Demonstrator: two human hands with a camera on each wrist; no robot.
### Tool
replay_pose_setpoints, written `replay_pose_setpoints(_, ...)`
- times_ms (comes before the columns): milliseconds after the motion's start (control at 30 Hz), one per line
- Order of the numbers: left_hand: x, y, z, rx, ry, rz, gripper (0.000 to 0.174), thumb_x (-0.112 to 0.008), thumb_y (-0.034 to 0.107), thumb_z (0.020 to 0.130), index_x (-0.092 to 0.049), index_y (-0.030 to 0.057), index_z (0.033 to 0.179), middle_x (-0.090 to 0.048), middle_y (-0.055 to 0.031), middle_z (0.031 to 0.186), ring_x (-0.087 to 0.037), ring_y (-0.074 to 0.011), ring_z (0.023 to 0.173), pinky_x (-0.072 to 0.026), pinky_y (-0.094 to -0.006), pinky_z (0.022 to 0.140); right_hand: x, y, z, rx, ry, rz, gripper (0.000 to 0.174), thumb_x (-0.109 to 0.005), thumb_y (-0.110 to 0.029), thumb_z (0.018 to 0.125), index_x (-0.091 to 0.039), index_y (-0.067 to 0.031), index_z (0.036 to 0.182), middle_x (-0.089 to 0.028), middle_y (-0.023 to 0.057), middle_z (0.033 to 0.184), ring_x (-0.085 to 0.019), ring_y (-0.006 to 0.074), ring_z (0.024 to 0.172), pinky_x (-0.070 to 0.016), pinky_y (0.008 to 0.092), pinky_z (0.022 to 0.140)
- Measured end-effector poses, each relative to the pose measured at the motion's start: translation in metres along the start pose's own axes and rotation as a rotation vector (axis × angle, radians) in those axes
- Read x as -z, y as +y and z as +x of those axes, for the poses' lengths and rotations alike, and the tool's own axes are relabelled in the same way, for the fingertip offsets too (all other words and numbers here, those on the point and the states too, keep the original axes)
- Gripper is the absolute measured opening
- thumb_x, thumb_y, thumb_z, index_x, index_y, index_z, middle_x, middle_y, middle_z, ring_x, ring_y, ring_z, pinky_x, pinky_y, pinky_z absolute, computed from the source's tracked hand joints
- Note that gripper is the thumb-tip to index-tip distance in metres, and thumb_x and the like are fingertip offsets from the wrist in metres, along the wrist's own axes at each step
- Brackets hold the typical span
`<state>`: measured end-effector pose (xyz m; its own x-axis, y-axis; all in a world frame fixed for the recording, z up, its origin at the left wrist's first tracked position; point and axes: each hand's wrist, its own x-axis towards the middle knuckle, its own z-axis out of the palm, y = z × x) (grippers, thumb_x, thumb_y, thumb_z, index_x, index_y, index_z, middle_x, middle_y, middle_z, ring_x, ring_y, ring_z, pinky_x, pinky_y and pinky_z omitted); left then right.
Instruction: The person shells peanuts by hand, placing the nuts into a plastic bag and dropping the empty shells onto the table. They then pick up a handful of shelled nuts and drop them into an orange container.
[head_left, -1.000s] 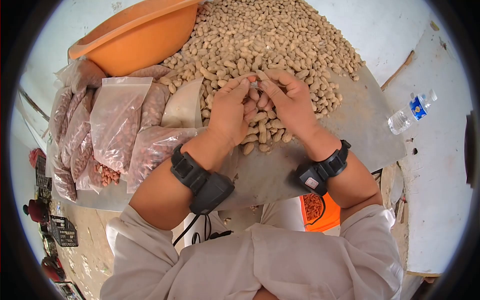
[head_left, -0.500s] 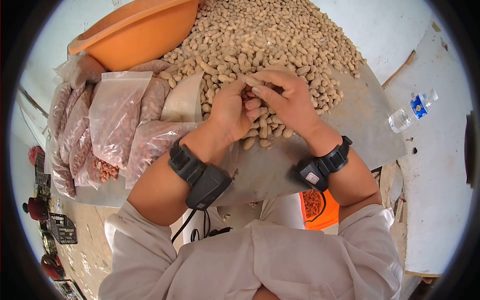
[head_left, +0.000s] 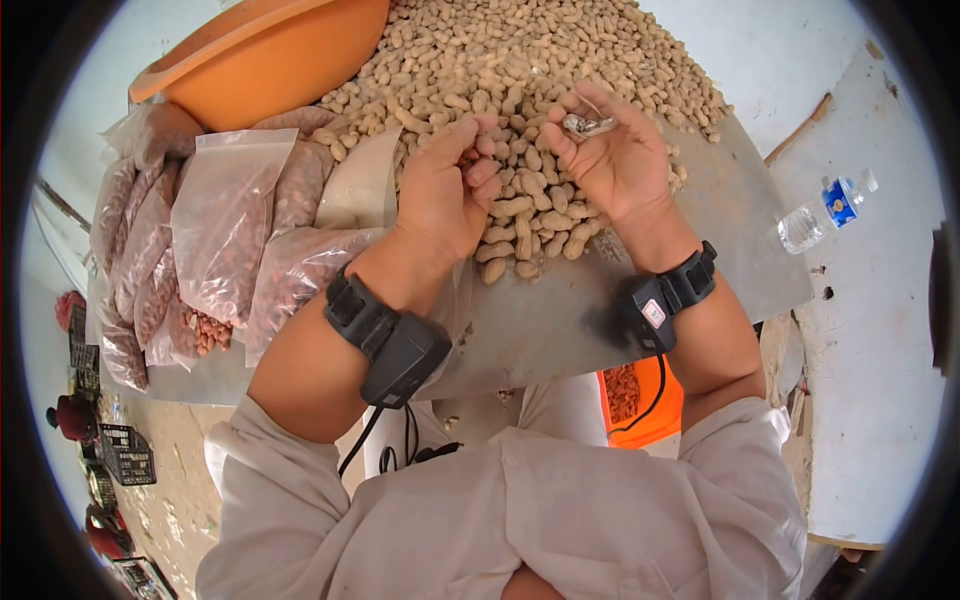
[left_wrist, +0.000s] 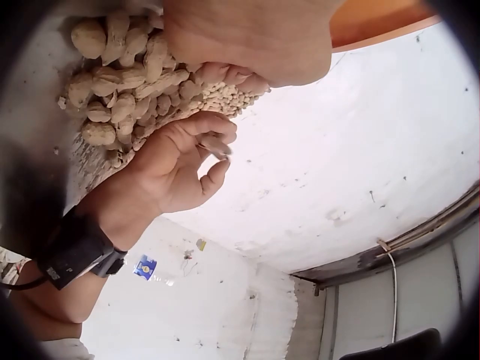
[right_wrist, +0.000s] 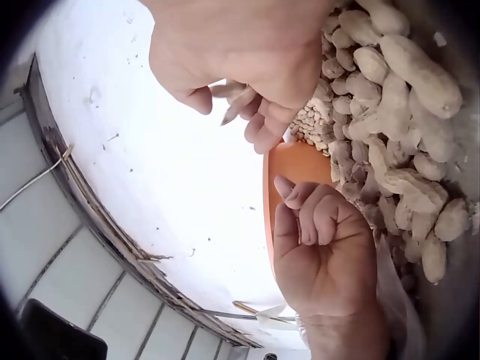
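In the head view my left hand point(head_left: 440, 195) is above the near edge of a heap of unshelled peanuts point(head_left: 545, 65). Its fingers curl round a few reddish peanut kernels point(head_left: 468, 160), mostly hidden by the fingers. To its right, my right hand point(head_left: 628, 165) is turned palm up and holds a split peanut shell point(head_left: 588, 126) on its bent fingers. The right wrist view shows the shell pieces point(right_wrist: 238, 101) between thumb and fingers. Loose peanuts point(head_left: 535, 195) lie on the table between the two hands.
Clear bags of kernels point(head_left: 235, 210) crowd the table's left side, in front of an orange basin point(head_left: 260, 65). A plastic bottle point(head_left: 820, 215) shows at the right beyond the table edge. Below the near edge is an orange container point(head_left: 655, 405) with reddish contents.
The hands were together over the peanuts and have come apart. My right hand has moved right and up and turned palm up with the split shell; my left has shifted slightly left.
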<state>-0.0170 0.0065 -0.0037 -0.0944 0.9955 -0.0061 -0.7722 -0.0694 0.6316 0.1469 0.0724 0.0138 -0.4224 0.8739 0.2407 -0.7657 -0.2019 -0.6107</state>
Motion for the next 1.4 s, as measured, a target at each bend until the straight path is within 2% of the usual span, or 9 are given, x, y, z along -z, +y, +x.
replay_pose_setpoints(100,0.0,0.0,0.001,-0.013,0.01,0.005,0.019,-0.052,0.015,0.088,-0.056,0.0002,0.099,-0.048,-0.0006,0.073,-0.036,-0.0076,0.054,-0.0301,-0.0197,0.046,0.012,-0.003,0.005,-0.113,0.008,-0.191,0.026,-0.06,-0.016,0.08,-0.057,0.0025,0.098,-0.059,0.0053,0.081,-0.06,0.0213,0.078,-0.0506,0.0312,0.07)
replay_pose_setpoints(200,-0.001,0.001,0.0,-0.025,0.03,0.033,0.018,-0.051,0.015,0.089,-0.056,0.0004,0.099,-0.048,-0.0006,0.073,-0.036,-0.0076,0.054,-0.0303,-0.0198,0.046,0.0,-0.007,-0.003,0.001,-0.08,-1.263,0.026,-0.061,-0.016,0.079,-0.058,0.001,0.099,-0.062,0.0075,0.082,-0.06,0.02,0.075,-0.0489,0.0305,0.067)
replay_pose_setpoints(300,0.0,0.001,0.001,-0.039,0.019,0.052,0.018,-0.051,0.015,0.089,-0.056,0.0008,0.098,-0.048,-0.0005,0.073,-0.036,-0.0074,0.054,-0.0304,-0.0197,0.046,0.001,-0.006,-0.005,0.054,-0.377,-1.725,0.026,-0.061,-0.015,0.078,-0.059,-0.0031,0.101,-0.063,0.012,0.085,-0.06,0.0241,0.078,-0.0483,0.0334,0.069)
replay_pose_setpoints(400,0.001,-0.001,0.001,-0.048,0.01,0.072,0.018,-0.051,0.015,0.089,-0.056,0.0009,0.098,-0.048,-0.0003,0.073,-0.037,-0.0072,0.054,-0.0306,-0.0195,0.046,-0.001,0.002,-0.011,0.141,-0.455,-2.02,0.027,-0.06,-0.016,0.078,-0.06,-0.0065,0.103,-0.061,0.0163,0.089,-0.059,0.0309,0.085,-0.0472,0.0379,0.074)
replay_pose_setpoints(700,-0.002,-0.001,-0.001,-0.033,0.009,0.135,0.018,-0.05,0.012,0.089,-0.056,0.0002,0.102,-0.047,0.0003,0.074,-0.037,-0.0062,0.055,-0.032,-0.0182,0.046,0.004,0.004,-0.011,0.052,-0.503,-1.901,0.024,-0.059,-0.013,0.079,-0.057,-0.0046,0.101,-0.06,0.0153,0.092,-0.058,0.0306,0.088,-0.0463,0.0372,0.076)
replay_pose_setpoints(900,-0.004,-0.004,-0.002,-0.009,-0.018,0.207,0.019,-0.055,0.01,0.087,-0.056,-0.0005,0.104,-0.048,0.0009,0.075,-0.04,-0.0053,0.057,-0.0321,-0.0175,0.047,-0.007,-0.005,-0.01,-0.094,-0.207,-1.177,0.02,-0.059,-0.011,0.083,-0.057,-0.0052,0.102,-0.055,0.0015,0.082,-0.051,0.0105,0.071,-0.0433,0.0255,0.059)
replay_pose_setpoints(1000,-0.004,-0.007,-0.003,-0.009,-0.057,0.326,0.023,-0.062,0.008,0.083,-0.057,-0.0012,0.103,-0.051,0.0017,0.075,-0.043,-0.0046,0.059,-0.0338,-0.0173,0.048,0.006,-0.004,-0.003,-0.108,-0.238,-0.833,0.023,-0.059,-0.01,0.083,-0.055,-0.0054,0.106,-0.052,-0.0011,0.086,-0.046,0.0057,0.063,-0.0386,0.0203,0.052)
replay_pose_setpoints(1200,-0.003,-0.013,-0.003,-0.256,-0.077,0.628,0.023,-0.067,0.006,0.078,-0.061,-0.0028,0.098,-0.055,0.0025,0.075,-0.048,-0.004,0.066,-0.0411,-0.0175,0.057,0.003,0.009,-0.007,-0.002,-0.237,-0.623,0.026,-0.059,-0.009,0.084,-0.054,-0.0031,0.109,-0.054,0.0,0.083,-0.043,0.0054,0.057,-0.0363,0.0184,0.048)
replay_pose_setpoints(1400,-0.003,-0.012,-0.003,-0.385,-0.076,0.826,0.018,-0.067,0.005,0.077,-0.061,-0.0021,0.092,-0.055,0.0025,0.072,-0.048,-0.0039,0.065,-0.0418,-0.0178,0.058,-0.005,0.016,-0.013,-0.118,-0.082,-0.43,0.026,-0.063,-0.011,0.084,-0.055,-0.0011,0.106,-0.057,0.004,0.078,-0.05,0.0087,0.058,-0.0426,0.0209,0.051)
